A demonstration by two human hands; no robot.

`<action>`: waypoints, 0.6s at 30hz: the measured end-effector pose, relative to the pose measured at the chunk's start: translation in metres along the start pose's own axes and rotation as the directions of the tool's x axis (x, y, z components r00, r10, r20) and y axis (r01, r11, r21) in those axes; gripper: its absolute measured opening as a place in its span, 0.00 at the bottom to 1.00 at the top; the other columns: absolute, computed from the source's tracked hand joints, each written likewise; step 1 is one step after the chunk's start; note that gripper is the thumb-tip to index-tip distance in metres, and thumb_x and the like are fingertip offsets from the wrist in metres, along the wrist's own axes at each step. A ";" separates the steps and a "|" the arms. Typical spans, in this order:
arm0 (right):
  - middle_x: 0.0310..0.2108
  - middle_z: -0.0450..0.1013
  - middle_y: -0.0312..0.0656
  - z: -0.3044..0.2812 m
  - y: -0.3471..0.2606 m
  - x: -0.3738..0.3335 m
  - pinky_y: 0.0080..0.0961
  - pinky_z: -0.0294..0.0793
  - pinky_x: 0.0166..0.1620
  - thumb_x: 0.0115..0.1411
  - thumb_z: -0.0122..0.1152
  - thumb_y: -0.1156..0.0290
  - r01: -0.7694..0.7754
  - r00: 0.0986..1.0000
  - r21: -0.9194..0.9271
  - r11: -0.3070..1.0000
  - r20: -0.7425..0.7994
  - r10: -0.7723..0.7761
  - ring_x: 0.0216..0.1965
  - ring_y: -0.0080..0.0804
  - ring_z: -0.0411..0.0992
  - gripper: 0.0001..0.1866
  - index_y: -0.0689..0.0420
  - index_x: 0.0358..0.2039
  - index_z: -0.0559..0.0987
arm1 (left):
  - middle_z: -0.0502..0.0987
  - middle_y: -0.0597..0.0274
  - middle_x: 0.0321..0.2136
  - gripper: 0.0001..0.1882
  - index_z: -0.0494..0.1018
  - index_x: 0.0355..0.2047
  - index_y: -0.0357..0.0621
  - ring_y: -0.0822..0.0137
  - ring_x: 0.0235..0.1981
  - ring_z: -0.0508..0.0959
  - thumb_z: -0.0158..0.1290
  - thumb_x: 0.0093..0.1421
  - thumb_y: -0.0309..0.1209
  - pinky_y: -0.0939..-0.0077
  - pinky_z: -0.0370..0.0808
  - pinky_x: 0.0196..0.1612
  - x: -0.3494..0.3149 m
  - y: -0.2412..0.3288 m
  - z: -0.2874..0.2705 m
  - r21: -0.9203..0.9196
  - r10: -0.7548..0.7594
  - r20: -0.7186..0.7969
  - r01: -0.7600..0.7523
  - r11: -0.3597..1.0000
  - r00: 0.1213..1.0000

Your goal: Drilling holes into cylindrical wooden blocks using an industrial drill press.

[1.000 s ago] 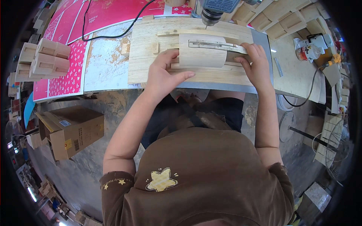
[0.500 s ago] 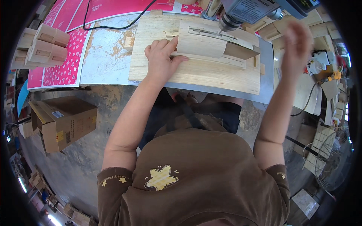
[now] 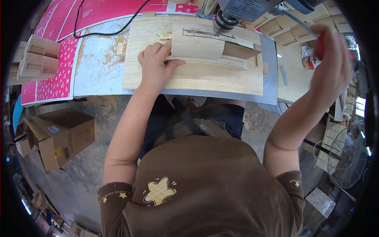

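Note:
My left hand (image 3: 156, 63) grips the left end of a pale wooden box (image 3: 197, 45), fingers at its end and thumb along its near side. A long slot with thin pieces shows in the box's top, and its right end looks open and dark inside. The box rests on a flat wooden board (image 3: 158, 83). Over the slot hangs the chuck (image 3: 225, 21) of a drill press (image 3: 252, 7); the bit itself is hard to make out. My right hand (image 3: 333, 53), slightly blurred, is closed around the red-knobbed end of the drill press lever (image 3: 298, 19).
Pale wooden blocks (image 3: 41, 57) with recesses are stacked at the left, on a pink-patterned covering. A black cable (image 3: 106, 33) crosses the far left of the table. More wooden parts (image 3: 300, 25) lie behind right. A cardboard box (image 3: 61, 136) and a fan (image 3: 345, 156) flank me.
My right hand has moved outward to the right and now holds the lever, which was not seen before. The view has shifted; my left hand keeps its grip on the wooden box.

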State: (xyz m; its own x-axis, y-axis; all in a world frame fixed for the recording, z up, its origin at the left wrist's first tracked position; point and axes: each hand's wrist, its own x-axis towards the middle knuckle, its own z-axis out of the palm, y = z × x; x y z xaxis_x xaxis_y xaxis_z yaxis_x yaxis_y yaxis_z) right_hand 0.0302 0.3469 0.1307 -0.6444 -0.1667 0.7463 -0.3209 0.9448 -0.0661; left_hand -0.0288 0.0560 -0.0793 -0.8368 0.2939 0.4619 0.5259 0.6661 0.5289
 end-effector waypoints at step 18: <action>0.11 0.64 0.32 0.037 -0.043 0.004 0.17 0.54 0.21 0.62 0.48 0.67 -0.138 0.877 0.359 0.923 -0.388 0.282 0.15 0.15 0.58 0.18 0.60 0.16 0.71 | 0.69 0.70 0.25 0.31 0.73 0.46 0.49 0.66 0.34 0.69 0.65 0.38 0.40 0.66 0.55 0.42 0.000 0.005 0.000 0.037 -0.015 0.003 0.015 0.999 1.000</action>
State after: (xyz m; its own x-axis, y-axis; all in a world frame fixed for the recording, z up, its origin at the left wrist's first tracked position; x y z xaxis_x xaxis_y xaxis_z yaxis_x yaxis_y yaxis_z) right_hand 0.0153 0.2948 0.1121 -0.3863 0.2301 0.8932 -0.4568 0.7936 -0.4020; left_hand -0.0265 0.0591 -0.0768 -0.8453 0.2861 0.4513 0.5072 0.6951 0.5094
